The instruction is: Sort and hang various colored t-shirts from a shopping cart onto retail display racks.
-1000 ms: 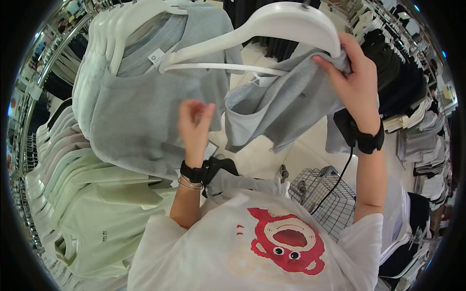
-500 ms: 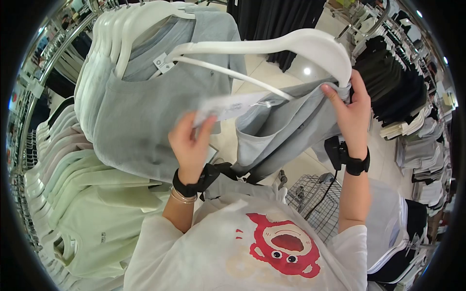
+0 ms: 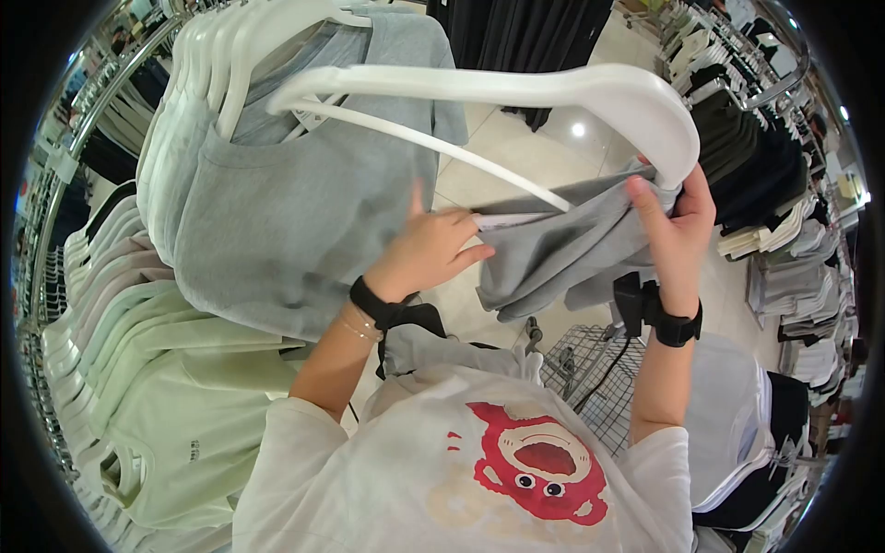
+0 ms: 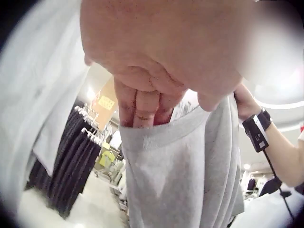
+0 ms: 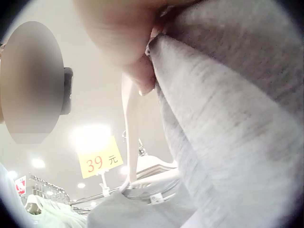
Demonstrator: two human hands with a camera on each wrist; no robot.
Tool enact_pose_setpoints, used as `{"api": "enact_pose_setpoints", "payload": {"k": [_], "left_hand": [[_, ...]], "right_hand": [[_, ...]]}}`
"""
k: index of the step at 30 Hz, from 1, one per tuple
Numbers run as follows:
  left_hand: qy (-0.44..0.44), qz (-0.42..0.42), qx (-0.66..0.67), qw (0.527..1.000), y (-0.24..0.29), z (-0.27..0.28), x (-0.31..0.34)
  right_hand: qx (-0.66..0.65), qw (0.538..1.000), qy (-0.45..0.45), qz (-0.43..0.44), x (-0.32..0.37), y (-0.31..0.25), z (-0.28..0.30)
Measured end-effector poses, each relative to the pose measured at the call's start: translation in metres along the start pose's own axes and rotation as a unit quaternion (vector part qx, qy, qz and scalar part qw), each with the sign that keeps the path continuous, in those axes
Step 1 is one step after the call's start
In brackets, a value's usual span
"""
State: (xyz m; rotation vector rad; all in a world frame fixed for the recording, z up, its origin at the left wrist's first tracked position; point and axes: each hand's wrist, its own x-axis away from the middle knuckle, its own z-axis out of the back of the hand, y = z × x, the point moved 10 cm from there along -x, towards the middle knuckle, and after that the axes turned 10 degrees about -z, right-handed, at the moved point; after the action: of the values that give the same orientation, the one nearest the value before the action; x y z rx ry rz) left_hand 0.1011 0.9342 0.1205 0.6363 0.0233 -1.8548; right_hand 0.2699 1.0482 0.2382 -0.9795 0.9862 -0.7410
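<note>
A white hanger (image 3: pixel 461 85) carries a grey shirt (image 3: pixel 562 249) bunched at its right end. My right hand (image 3: pixel 680 235) pinches the cloth there, thumb in front, against the hanger; the right wrist view shows the folded cloth (image 5: pixel 228 118) close up beside the fingers. At the neckline, my left hand (image 3: pixel 429 251) has its fingers inside the collar (image 4: pixel 164 133) and its thumb outside, while one finger points up in the head view. Part of a white tag (image 4: pixel 183 111) shows behind the collar. The other hanger end is bare.
More grey shirts (image 3: pixel 304 194) hang on the rack at left, above pale green ones (image 3: pixel 207 405). Black garments (image 3: pixel 521 41) hang beyond the hanger. A wire cart (image 3: pixel 595 378) stands below my right forearm, with further racks at right. A yellow price sign (image 5: pixel 100 156) stands over the rack.
My left hand has let go of the white tag it held half a second ago and moved right to the collar. The hanger has come lower, its bare end farther left; my right hand keeps its grip.
</note>
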Motion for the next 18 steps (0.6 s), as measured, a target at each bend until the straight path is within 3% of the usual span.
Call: {"api": "enact_pose_setpoints", "payload": {"k": [1,3,5,7,13,15,17,18], "left_hand": [[-0.001,0.0,0.001,1.0,-0.001,0.01,0.002],[0.001,-0.005,-0.198,0.98,0.001,0.043,0.007],[0.016,0.029,-0.227,0.973,-0.008,0.072,0.015],[0.029,0.063,-0.258,0.964,-0.016,0.1,0.021],[0.063,-0.04,-0.318,0.945,0.004,0.145,0.023],[0.068,-0.072,-0.344,0.934,0.019,0.16,0.02],[0.072,-0.105,-0.365,0.922,0.03,0.16,0.017],[0.076,-0.118,-0.287,0.948,0.032,0.156,0.013]], "right_hand": [[0.004,1.0,0.005,-0.02,-0.002,0.01,0.01],[0.026,1.0,-0.004,-0.012,-0.004,0.024,0.028],[0.061,0.997,0.013,-0.035,-0.002,0.046,0.048],[0.131,0.991,-0.024,0.004,0.007,0.053,0.047],[0.01,1.0,0.007,-0.015,0.026,0.089,0.07],[0.142,0.988,-0.027,0.061,0.027,0.085,0.066],[0.326,0.935,-0.049,0.128,0.028,0.066,0.042],[0.326,0.936,-0.05,0.126,0.027,0.062,0.035]]}}
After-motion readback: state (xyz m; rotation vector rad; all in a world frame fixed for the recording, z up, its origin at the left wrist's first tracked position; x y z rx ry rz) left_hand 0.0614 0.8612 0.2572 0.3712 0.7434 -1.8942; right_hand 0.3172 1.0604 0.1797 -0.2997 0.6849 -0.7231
